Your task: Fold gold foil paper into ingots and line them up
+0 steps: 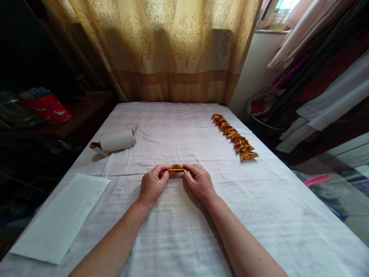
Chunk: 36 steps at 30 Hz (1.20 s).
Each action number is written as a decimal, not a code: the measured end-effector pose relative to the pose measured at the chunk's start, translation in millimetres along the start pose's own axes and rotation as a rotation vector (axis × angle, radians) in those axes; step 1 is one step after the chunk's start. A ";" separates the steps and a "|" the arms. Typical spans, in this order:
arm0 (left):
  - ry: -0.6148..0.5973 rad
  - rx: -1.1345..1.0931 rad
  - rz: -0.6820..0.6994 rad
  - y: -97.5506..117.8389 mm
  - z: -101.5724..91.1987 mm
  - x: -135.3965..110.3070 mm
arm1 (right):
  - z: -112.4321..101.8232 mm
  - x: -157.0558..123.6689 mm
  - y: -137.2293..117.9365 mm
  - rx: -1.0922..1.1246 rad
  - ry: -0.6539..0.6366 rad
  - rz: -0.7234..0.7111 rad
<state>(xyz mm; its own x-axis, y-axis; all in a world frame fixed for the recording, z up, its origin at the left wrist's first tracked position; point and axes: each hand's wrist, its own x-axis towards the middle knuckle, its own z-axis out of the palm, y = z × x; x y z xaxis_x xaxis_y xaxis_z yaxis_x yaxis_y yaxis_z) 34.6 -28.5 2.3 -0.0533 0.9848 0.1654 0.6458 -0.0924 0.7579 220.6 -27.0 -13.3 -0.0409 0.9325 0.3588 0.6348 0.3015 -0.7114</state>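
Note:
A small folded piece of gold foil paper (175, 168) is held between both my hands over the white cloth-covered table (178, 127). My left hand (152, 185) pinches its left end with thumb and fingers closed. My right hand (198, 181) pinches its right end the same way. A row of several finished gold foil folds (235, 137) lies in a line at the far right of the table. A white roll (117, 140) with a gold strip trailing from its left end lies at the far left.
A white sheet of paper (62, 215) lies at the near left of the table. A patterned beige curtain (173, 50) hangs behind. A dark shelf with a red item (49, 107) stands left; hanging clothes (317, 77) crowd the right.

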 end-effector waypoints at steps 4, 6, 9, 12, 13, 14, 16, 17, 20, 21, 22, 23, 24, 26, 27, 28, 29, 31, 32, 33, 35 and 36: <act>-0.008 0.034 0.039 1.4 0.4 -2.3 | 0.4 -0.4 -1.2 -0.021 0.037 0.087; -0.009 0.045 0.038 1.5 0.6 -2.8 | -0.7 -0.7 -1.9 -0.062 0.041 0.123; -0.016 0.062 0.048 1.8 -0.1 -2.1 | -3.0 -1.4 -2.5 -0.131 0.036 0.153; -0.016 0.096 0.066 1.2 -1.7 -0.2 | -5.0 -2.1 -2.7 -0.160 0.002 0.143; -0.014 0.109 0.072 0.7 -2.3 0.4 | -5.4 -2.3 -2.8 -0.166 -0.007 0.139; -0.010 0.123 0.085 0.0 -2.9 0.8 | -5.8 -2.5 -3.0 -0.172 -0.014 0.135; -0.003 0.155 0.136 -1.6 -3.8 1.1 | -6.3 -2.8 -3.5 -0.185 -0.025 0.120; 0.000 0.177 0.169 -2.3 -4.1 1.0 | -6.5 -2.8 -3.9 -0.192 -0.033 0.112; -0.018 0.261 0.236 -2.5 -4.6 -0.1 | -6.6 -3.0 -5.0 -0.219 -0.052 0.096; -0.029 0.293 0.241 -1.9 -4.6 -0.4 | -6.5 -3.1 -5.3 -0.229 -0.053 0.094; -0.039 0.327 0.240 -1.2 -4.5 -0.4 | -6.4 -3.2 -5.5 -0.236 -0.055 0.091; -0.050 0.364 0.236 -0.4 -4.4 -0.3 | -6.2 -3.5 -5.7 -0.242 -0.058 0.086; -0.059 0.402 0.230 0.4 -4.2 0.0 | -6.0 -3.9 -6.0 -0.246 -0.062 0.082; -0.068 0.463 0.218 1.6 -3.6 0.9 | -5.4 -4.8 -6.6 -0.249 -0.073 0.074; -0.069 0.482 0.215 2.0 -3.3 1.4 | -5.0 -5.2 -7.1 -0.253 -0.079 0.070; -0.069 0.494 0.215 2.2 -3.1 1.6 | -4.6 -5.6 -7.5 -0.258 -0.085 0.064; -0.069 0.499 0.217 2.4 -2.8 1.7 | -4.1 -5.9 -7.9 -0.263 -0.087 0.056; -0.075 0.506 0.225 2.5 -2.3 1.2 | -3.1 -5.9 -8.4 -0.265 -0.084 0.040; -0.078 0.509 0.229 2.4 -2.0 0.7 | -2.6 -5.8 -8.4 -0.264 -0.077 0.035; -0.082 0.510 0.234 2.2 -1.7 0.1 | -2.2 -5.6 -8.2 -0.260 -0.068 0.032; -0.085 0.505 0.247 1.4 -0.9 -0.9 | -1.5 -5.2 -7.7 -0.253 -0.053 0.030; -0.083 0.498 0.254 0.7 -0.5 -1.0 | -1.2 -5.2 -7.5 -0.253 -0.050 0.028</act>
<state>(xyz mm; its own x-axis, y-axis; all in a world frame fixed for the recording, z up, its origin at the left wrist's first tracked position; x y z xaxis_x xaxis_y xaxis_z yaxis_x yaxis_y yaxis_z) 34.6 -29.6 2.9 0.1978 0.9509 0.2379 0.9132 -0.2669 0.3079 217.0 -34.3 -9.1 -0.0543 0.9504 0.3062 0.8089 0.2217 -0.5445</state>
